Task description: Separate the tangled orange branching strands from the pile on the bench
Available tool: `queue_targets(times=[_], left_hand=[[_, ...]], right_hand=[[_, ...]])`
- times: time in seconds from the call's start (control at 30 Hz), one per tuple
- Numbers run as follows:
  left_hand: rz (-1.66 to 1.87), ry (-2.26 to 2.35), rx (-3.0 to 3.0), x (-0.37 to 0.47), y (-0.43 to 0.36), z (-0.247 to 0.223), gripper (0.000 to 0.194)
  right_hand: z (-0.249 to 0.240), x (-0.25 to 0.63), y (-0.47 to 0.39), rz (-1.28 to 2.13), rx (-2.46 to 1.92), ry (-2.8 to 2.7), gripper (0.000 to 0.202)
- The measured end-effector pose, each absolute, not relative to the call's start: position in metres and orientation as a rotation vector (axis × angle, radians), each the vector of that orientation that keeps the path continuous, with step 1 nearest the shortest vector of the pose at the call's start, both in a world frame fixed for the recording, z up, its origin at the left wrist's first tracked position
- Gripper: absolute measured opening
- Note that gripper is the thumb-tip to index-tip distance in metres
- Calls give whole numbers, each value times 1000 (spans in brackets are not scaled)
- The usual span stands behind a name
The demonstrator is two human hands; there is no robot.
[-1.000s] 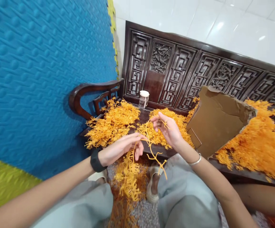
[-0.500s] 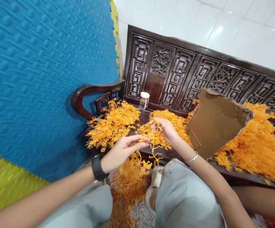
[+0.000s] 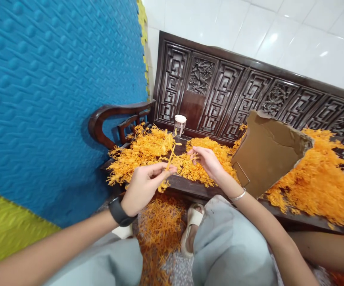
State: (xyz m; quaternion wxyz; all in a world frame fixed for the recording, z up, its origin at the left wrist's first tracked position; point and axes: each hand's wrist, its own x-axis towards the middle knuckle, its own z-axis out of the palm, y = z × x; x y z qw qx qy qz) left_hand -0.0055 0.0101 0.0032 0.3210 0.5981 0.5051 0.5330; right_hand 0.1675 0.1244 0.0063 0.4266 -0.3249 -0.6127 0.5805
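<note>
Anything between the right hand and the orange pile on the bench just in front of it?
Nothing visible. The right hand is already at the near edge of the middle orange pile on the bench, fingertips on the strands. The cardboard piece stands to its right, the lidded jar behind.

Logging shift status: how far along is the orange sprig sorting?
Looks done: a heap of orange sprigs near the armrest, another middle heap. In hand: left hand pinches one sprig; right hand reaches into the middle heap. Seemingly left: large pile beyond the cardboard, plus strands on the floor.
</note>
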Motion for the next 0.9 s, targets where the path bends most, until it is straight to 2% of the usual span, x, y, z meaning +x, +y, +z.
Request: queue_targets(times=[0.17,0.27,0.43,0.5,0.63,0.77,0.9], left_hand=[[1393,1222,1637,-2,13,3,28],[1379,1149,1831,-1,17,1,37],[1214,1060,2136,-1,26,-9,47],[1175,1063,2194,-1,30,-14,48],[1143,1061,2220,-2,38,-24,51],[1119,1120,2275,-6,41,-28,53],[1001,1241,2519,-9,42,-31,57]], right_hand=[[4,171,130,1432,-889,-1442,29],[4,175,132,1523,-939,-1388,48],[15,180,126,1630,-735,-1661,73],[17,180,123,1547,-749,-1700,66],[13,180,126,1426,-900,-1610,36],[4,183,134,1339,-960,-1431,32],[0,188,139,984,-950,-1298,30]])
